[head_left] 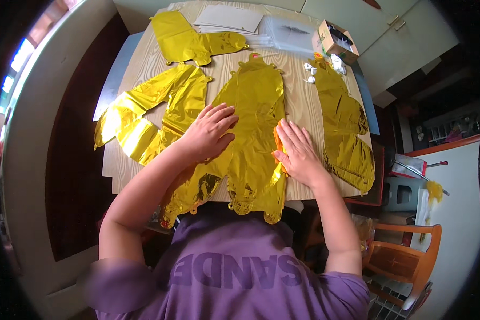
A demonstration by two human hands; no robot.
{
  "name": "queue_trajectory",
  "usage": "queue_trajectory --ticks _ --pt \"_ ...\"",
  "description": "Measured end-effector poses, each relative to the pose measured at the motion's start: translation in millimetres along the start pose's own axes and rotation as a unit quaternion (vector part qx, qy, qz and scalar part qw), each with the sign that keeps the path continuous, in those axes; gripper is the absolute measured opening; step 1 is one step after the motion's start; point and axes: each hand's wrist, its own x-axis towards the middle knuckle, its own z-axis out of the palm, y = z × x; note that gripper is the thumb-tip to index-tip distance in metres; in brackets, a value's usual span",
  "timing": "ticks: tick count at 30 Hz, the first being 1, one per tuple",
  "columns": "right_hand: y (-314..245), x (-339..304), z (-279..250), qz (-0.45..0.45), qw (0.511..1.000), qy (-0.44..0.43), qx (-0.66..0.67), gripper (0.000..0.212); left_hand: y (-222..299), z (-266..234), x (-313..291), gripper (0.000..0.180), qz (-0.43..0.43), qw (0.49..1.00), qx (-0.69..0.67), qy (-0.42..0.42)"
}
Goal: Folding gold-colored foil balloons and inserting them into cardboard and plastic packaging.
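Observation:
In front of me a flat gold foil balloon (253, 106) lies spread on the table, with small tabs along its rim. Its lower end hangs over the near edge. My left hand (210, 130) rests on its left side, palm down, fingers stretched out. At its right edge lies my right hand (298, 152), flat with fingers extended, partly over an orange strip (278, 140). I cannot tell whether that strip is the folded foil or a separate piece. Another gold foil balloon (184, 101) lies to the left, a third (344, 122) to the right.
At the far left is one more gold foil piece (176, 40). Behind are white sheets (229, 18), clear plastic bags (288, 34) and a small cardboard box (333, 42). White crumpled bits (337, 64) lie beside the box. A wooden chair (405, 256) stands at the lower right.

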Motion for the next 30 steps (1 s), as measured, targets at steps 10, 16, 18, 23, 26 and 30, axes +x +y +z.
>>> queue_trajectory --ticks 10,16,18,23,26,30 --pt "5.5 -3.8 5.5 -0.021 0.999 0.008 -0.029 0.068 38.8 -7.6 35.2 0.043 0.058 0.997 0.036 0.018" --pt "0.4 1.7 -2.8 0.013 0.995 -0.085 -0.051 0.07 38.6 44.9 99.6 0.039 0.149 0.989 -0.009 -0.011" --pt "4.7 -1.1 4.7 -0.004 0.999 -0.038 -0.016 0.07 27.9 53.7 115.6 0.039 0.108 0.994 -0.018 -0.021" --pt "5.8 -8.3 4.7 -0.023 0.999 -0.021 -0.014 0.072 1.7 59.5 128.8 0.047 0.112 0.993 -0.01 -0.026" --pt "-1.9 -25.0 4.3 -0.028 0.999 -0.035 -0.021 0.073 4.2 59.2 125.8 0.047 0.104 0.994 -0.025 -0.021" --pt "-4.6 -37.9 6.4 -0.041 0.998 -0.032 -0.031 0.075 2.2 56.9 123.2 0.046 0.109 0.992 -0.045 0.031"
